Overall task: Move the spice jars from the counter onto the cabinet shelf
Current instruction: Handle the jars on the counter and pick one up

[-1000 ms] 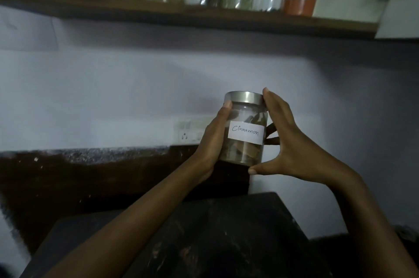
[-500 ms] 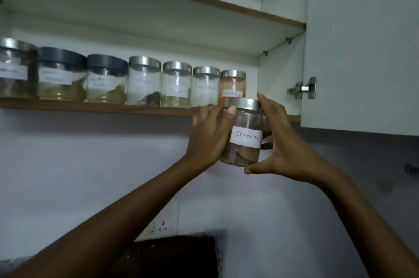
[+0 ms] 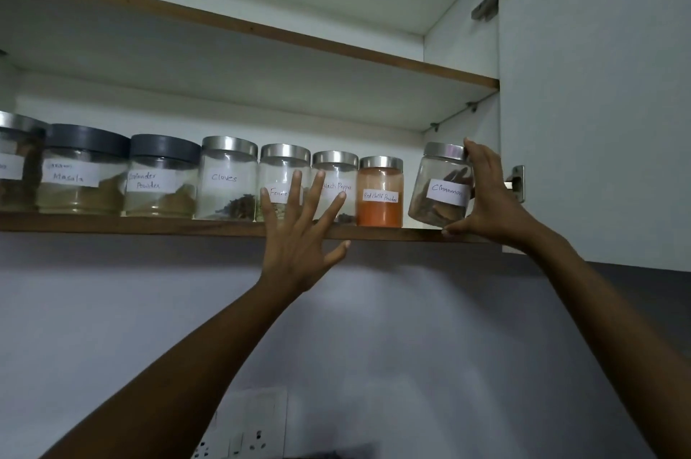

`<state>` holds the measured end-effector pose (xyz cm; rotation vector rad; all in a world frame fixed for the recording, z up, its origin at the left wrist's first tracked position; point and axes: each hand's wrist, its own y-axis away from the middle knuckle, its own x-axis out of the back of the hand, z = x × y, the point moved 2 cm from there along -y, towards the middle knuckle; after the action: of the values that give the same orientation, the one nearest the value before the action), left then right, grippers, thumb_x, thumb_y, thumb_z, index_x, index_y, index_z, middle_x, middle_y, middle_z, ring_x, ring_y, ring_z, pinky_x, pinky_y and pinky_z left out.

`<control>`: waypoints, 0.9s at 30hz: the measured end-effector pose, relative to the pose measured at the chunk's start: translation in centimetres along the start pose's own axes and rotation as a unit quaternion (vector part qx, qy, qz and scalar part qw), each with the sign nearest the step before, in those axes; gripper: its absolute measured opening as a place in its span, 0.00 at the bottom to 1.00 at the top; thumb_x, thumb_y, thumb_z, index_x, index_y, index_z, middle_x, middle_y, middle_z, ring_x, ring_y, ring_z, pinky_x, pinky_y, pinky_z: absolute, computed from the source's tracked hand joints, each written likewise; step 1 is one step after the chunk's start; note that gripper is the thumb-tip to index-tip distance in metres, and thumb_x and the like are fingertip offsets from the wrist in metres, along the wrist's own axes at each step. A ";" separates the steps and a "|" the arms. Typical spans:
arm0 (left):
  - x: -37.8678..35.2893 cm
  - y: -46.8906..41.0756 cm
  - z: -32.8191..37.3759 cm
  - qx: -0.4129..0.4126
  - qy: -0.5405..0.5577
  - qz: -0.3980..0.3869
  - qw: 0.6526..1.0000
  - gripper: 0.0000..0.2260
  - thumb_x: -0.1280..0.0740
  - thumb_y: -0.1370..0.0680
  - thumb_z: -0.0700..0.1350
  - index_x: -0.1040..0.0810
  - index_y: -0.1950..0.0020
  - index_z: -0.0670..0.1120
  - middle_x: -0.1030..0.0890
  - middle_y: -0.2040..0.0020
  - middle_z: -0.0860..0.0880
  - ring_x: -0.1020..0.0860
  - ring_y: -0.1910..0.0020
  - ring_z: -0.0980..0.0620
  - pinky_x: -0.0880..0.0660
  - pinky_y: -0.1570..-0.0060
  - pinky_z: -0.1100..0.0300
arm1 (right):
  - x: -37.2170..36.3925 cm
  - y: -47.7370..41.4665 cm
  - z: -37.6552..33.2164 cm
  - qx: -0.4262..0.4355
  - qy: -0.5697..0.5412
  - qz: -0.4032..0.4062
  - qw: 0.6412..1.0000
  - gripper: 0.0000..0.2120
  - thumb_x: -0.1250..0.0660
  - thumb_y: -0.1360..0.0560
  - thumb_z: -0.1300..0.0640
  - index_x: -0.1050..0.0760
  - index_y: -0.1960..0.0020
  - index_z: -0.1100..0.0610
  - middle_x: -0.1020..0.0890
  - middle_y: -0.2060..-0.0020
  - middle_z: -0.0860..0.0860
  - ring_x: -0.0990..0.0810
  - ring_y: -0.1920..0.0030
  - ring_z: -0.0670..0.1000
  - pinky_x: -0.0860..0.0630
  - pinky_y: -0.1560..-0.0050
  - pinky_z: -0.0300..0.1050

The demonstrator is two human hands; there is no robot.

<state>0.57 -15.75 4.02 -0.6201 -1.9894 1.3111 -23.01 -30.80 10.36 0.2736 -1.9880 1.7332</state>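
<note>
Cinnamon jar (image 3: 441, 193) tilts, gripped by my right fingers (image 3: 478, 156) at the right end of the shelf (image 3: 149, 226); I should level it, slide it back; left fingers (image 3: 294, 193) spread, empty

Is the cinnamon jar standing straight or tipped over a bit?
Tipped. The cinnamon jar slants in the right hand, unlike the upright red chilli jar beside it.

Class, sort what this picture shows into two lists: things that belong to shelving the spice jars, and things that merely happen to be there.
Belongs to the job:
Cinnamon jar, tilted, in the grip of the right hand
left hand, open, fingers spread
cabinet shelf
Red Chilli Powder jar and Cloves jar, already shelved

Merely there:
wall socket
door hinge
cabinet door
</note>
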 end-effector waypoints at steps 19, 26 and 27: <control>-0.5 -0.1 -0.1 -0.003 -0.008 0.003 1.000 0.39 0.52 0.32 0.72 0.43 0.25 0.55 0.47 0.23 0.45 0.52 0.24 0.39 0.51 0.35 0.29 | -4.1 -4.7 3.4 -0.120 -0.126 -0.113 0.978 0.51 0.24 0.38 0.69 0.51 0.27 0.47 0.43 0.32 0.57 0.28 0.50 0.56 0.23 0.67 0.45; -0.4 0.0 0.0 -0.001 -0.017 -0.010 1.000 0.40 0.53 0.33 0.72 0.48 0.24 0.55 0.50 0.22 0.46 0.55 0.24 0.38 0.55 0.35 0.29 | -4.2 -4.3 3.9 -0.126 -0.107 -0.102 0.981 0.54 0.24 0.35 0.64 0.59 0.24 0.48 0.51 0.26 0.56 0.34 0.35 0.62 0.23 0.50 0.55; -0.4 -0.1 -0.1 -0.004 -0.019 -0.013 1.000 0.41 0.54 0.33 0.72 0.50 0.24 0.54 0.51 0.22 0.46 0.56 0.25 0.38 0.57 0.35 0.29 | -4.3 -4.2 3.9 -0.129 -0.080 -0.093 0.984 0.55 0.24 0.35 0.61 0.61 0.24 0.49 0.54 0.25 0.56 0.41 0.29 0.63 0.30 0.39 0.60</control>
<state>0.87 -15.98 3.99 -0.5748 -2.0279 1.3091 -18.25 -36.05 11.67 0.5054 -2.1971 1.3585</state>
